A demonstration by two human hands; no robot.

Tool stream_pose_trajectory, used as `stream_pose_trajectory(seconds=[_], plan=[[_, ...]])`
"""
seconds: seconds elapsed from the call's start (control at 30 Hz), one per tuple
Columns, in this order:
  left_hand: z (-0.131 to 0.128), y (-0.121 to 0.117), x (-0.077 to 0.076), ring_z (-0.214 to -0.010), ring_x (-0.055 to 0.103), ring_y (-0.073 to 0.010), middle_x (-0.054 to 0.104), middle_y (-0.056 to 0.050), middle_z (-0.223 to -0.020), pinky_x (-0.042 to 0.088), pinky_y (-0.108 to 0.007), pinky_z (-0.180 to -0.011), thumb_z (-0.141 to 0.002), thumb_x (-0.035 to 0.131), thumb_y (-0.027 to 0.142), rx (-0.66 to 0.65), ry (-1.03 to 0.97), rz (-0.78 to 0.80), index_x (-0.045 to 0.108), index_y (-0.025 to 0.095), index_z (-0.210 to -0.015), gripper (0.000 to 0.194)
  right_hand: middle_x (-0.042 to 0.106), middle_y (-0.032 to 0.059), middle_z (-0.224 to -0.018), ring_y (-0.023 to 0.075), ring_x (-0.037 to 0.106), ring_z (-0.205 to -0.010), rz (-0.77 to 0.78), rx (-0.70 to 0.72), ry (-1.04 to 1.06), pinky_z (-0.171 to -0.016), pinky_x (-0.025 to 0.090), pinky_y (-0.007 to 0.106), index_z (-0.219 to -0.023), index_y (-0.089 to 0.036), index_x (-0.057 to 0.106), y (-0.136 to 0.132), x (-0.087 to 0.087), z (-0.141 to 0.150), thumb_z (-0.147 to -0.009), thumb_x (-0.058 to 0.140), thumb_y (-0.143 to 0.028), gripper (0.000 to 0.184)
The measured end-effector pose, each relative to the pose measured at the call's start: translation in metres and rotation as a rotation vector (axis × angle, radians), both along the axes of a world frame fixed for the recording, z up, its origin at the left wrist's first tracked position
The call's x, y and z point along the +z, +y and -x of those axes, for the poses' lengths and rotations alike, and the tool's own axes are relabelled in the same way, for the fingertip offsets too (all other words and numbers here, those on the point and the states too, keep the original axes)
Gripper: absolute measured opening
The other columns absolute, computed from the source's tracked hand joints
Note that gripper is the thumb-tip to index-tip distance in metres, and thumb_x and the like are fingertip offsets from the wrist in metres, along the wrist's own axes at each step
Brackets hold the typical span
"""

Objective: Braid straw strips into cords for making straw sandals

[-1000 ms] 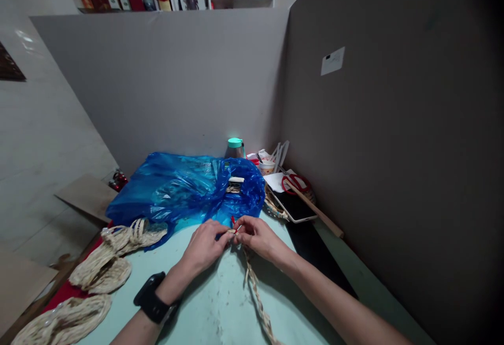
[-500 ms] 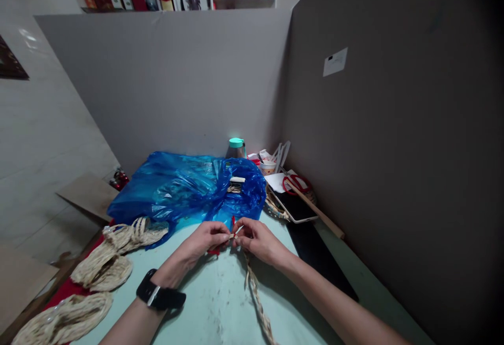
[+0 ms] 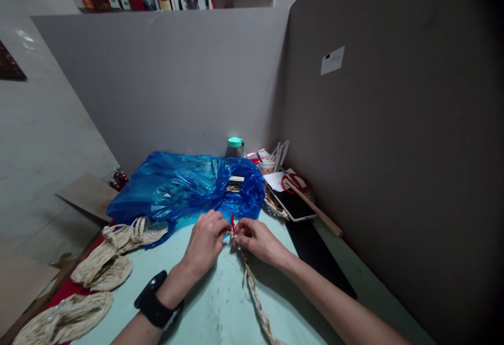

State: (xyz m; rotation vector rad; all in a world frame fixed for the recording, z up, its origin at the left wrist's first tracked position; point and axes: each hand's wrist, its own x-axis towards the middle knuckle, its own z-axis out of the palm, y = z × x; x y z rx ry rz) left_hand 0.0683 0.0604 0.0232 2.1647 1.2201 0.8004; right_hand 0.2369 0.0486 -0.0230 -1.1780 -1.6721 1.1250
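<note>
A pale straw braid (image 3: 255,298) runs from the bottom of the view up across the light green table (image 3: 212,308) to my hands. My left hand (image 3: 207,242), a black watch on its wrist, and my right hand (image 3: 255,240) meet at the braid's far end. Both pinch it with closed fingers. A small red piece (image 3: 232,223), perhaps a clip or tie, sticks up between the fingertips. Which hand holds it I cannot tell.
A crumpled blue plastic bag (image 3: 185,187) lies just beyond my hands. Bundles of straw braid (image 3: 106,263) lie at the left. At the back right are a green-lidded bottle (image 3: 235,147), a cup (image 3: 266,166), red scissors (image 3: 295,182), a phone (image 3: 295,206) and a wooden stick (image 3: 318,211). Grey partitions close off the back and right.
My left hand turned from palm-side up to knuckles up and moved slightly forward. The red piece now stands up between the fingertips. The right hand barely shifted.
</note>
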Motion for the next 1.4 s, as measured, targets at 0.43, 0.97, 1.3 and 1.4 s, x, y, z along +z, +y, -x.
stream_pose_trajectory(seconds=[0.43,0.97,1.3,1.4], plan=[[0.019,0.019,-0.025,-0.04,0.053,-0.0104,0.064,-0.002,-0.06,0.036,-0.021,-0.039,-0.066,0.057,0.019,-0.214,-0.164,0.726,0.069,0.013,-0.071,0.015,0.07,0.0032,-0.069,0.0125,0.055,-0.056,0.068,0.042,-0.042,-0.05,0.037,0.02,-0.076,-0.014,0.064,0.003,-0.008,0.001,-0.069,0.052,-0.01,0.015],[-0.004,0.013,-0.038,-0.031,0.031,-0.0003,0.041,0.009,-0.048,0.025,-0.012,-0.031,-0.07,0.066,0.03,-0.064,-0.932,0.946,0.048,0.017,-0.061,0.025,0.069,0.0014,-0.069,0.0121,0.055,-0.059,-0.009,-0.028,-0.112,-0.053,0.034,0.02,-0.073,-0.014,0.067,-0.004,0.02,-0.004,-0.071,0.051,-0.008,0.017],[-0.002,0.02,-0.046,-0.049,0.055,-0.0078,0.06,0.001,-0.06,0.042,-0.016,-0.045,-0.068,0.069,0.027,0.074,-0.947,0.807,0.061,0.014,-0.07,0.016,0.066,0.0015,-0.064,0.0117,0.051,-0.055,0.078,-0.008,-0.052,-0.051,0.034,0.02,-0.069,-0.014,0.065,-0.001,0.012,-0.003,-0.068,0.05,-0.008,0.017],[-0.003,0.018,-0.043,-0.06,0.061,-0.0118,0.067,-0.003,-0.073,0.048,-0.021,-0.056,-0.065,0.075,0.028,0.018,-0.868,0.738,0.067,0.014,-0.084,0.025,0.064,0.0015,-0.063,0.0102,0.048,-0.051,0.141,0.02,0.019,-0.05,0.034,0.02,-0.069,-0.014,0.063,0.002,0.007,0.0,-0.07,0.049,-0.01,0.014]])
